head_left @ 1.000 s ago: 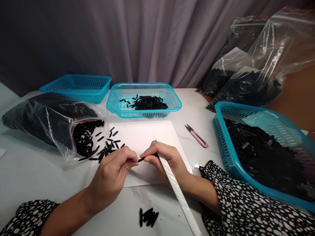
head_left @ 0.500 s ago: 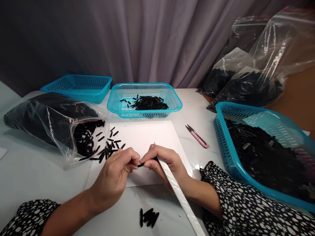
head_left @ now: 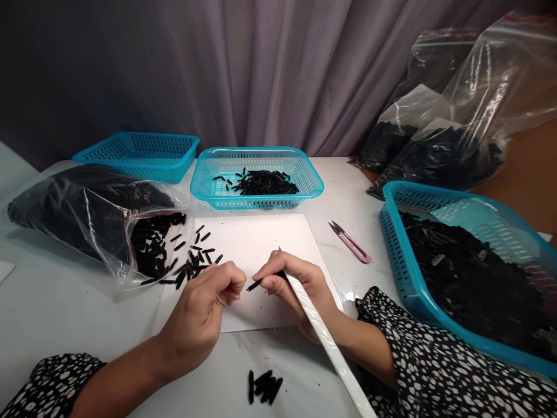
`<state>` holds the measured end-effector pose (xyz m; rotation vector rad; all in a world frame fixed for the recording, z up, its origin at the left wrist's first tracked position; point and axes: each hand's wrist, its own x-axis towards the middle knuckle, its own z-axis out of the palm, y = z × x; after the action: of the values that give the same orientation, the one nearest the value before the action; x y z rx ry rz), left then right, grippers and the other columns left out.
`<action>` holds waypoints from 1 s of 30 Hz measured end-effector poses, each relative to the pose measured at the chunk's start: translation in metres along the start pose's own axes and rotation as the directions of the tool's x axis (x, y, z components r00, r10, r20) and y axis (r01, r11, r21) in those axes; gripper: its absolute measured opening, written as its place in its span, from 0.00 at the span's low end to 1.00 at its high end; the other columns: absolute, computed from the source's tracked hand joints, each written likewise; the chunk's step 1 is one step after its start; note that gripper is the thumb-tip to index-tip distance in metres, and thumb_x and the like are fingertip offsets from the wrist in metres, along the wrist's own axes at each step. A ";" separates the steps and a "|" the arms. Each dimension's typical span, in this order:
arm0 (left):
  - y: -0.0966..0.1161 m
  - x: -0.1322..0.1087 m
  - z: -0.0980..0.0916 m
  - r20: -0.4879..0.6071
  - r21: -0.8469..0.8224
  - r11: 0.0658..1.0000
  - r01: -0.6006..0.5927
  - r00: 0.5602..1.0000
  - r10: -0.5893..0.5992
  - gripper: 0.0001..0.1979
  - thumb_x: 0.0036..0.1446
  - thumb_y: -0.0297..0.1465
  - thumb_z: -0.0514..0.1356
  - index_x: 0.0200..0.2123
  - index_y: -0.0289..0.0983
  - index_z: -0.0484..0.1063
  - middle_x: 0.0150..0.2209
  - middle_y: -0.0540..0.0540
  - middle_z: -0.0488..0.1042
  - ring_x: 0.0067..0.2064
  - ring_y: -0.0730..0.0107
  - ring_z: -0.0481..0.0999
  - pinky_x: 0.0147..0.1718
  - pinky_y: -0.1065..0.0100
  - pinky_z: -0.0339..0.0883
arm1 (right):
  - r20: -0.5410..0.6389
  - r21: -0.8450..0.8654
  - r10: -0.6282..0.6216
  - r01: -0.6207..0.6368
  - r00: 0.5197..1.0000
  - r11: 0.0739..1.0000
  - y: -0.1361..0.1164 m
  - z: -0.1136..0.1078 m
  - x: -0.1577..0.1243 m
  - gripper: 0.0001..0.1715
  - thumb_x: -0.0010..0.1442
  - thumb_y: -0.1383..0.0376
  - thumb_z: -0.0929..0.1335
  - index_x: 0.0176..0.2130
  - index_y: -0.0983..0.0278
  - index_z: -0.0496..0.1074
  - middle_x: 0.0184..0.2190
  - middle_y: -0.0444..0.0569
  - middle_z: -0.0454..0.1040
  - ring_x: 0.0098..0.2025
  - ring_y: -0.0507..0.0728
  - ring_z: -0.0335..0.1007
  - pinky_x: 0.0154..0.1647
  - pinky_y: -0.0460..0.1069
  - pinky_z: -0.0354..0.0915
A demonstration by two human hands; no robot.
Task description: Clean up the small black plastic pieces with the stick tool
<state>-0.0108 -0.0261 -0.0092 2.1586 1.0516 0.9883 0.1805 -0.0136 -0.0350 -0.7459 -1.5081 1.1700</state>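
Observation:
Over a white sheet of paper (head_left: 256,238), my right hand (head_left: 296,284) pinches a small black strip (head_left: 254,284) between thumb and forefinger. It also grips a long white-handled tool (head_left: 331,348) that runs back past my wrist. My left hand (head_left: 209,307) is curled just left of the strip, fingertips pinched together a little apart from it; I cannot make out anything in them. Loose black strips (head_left: 191,264) lie at the paper's left edge, spilling from a clear plastic bag (head_left: 87,215).
A small heap of black strips (head_left: 263,386) lies near the front edge. Teal baskets: one with strips at the back centre (head_left: 256,200), one behind it to the left (head_left: 139,154), a full one right (head_left: 391,232). Pink snips (head_left: 350,242) lie by the paper. More bags back right (head_left: 439,145).
The hands have drawn apart: the left has let go of the strip, which now stays in the right hand's pinch and tilts down to the left.

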 end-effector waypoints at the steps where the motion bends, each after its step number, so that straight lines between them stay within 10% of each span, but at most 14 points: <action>1: 0.000 0.000 0.000 0.002 -0.014 1.000 0.018 1.000 -0.018 0.15 0.58 0.15 0.47 0.31 0.41 0.60 0.26 0.55 0.60 0.27 0.76 0.61 0.26 0.75 0.58 | -0.005 0.009 0.014 -0.014 1.000 1.000 0.000 0.000 0.000 0.06 0.65 0.64 0.70 0.35 0.62 0.76 0.25 0.43 0.71 0.27 0.52 0.63 0.29 0.48 0.61; 10: -0.002 0.005 0.003 -0.024 -0.392 0.838 0.380 0.906 -0.423 0.07 0.61 0.28 0.59 0.29 0.40 0.72 0.24 0.54 0.74 0.25 0.76 0.73 0.26 0.74 0.66 | -0.068 0.147 0.189 -0.177 0.980 0.973 0.005 0.000 0.001 0.16 0.63 0.53 0.71 0.33 0.63 0.72 0.20 0.39 0.64 0.21 0.49 0.53 0.22 0.47 0.53; 18: 0.003 0.010 0.007 0.006 -0.641 0.624 0.447 0.816 -0.578 0.08 0.51 0.28 0.69 0.28 0.38 0.71 0.26 0.48 0.83 0.27 0.70 0.83 0.30 0.73 0.75 | -0.065 0.215 0.239 -0.220 0.969 0.952 0.004 0.001 0.002 0.19 0.61 0.51 0.72 0.31 0.63 0.70 0.20 0.38 0.63 0.20 0.48 0.51 0.20 0.46 0.50; 26: 0.003 0.009 0.008 -0.145 -0.539 0.757 0.369 0.845 -0.515 0.06 0.46 0.24 0.70 0.25 0.38 0.76 0.24 0.53 0.77 0.26 0.75 0.78 0.27 0.77 0.73 | 0.157 0.583 0.372 -0.390 0.915 0.713 0.007 -0.001 0.004 0.15 0.64 0.55 0.66 0.31 0.62 0.66 0.24 0.42 0.71 0.16 0.46 0.49 0.12 0.43 0.39; 30: 0.004 0.008 0.006 -0.202 -0.476 0.823 0.308 0.873 -0.444 0.07 0.45 0.24 0.71 0.24 0.39 0.76 0.24 0.53 0.76 0.27 0.73 0.75 0.27 0.76 0.71 | 0.145 0.497 0.381 -0.400 0.913 0.770 0.007 -0.001 0.006 0.16 0.62 0.55 0.70 0.30 0.63 0.68 0.23 0.41 0.70 0.17 0.46 0.49 0.14 0.43 0.41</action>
<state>-0.0007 -0.0222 -0.0071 1.3915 1.2104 1.2421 0.1792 -0.0058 -0.0394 -0.6768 -0.9983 1.8243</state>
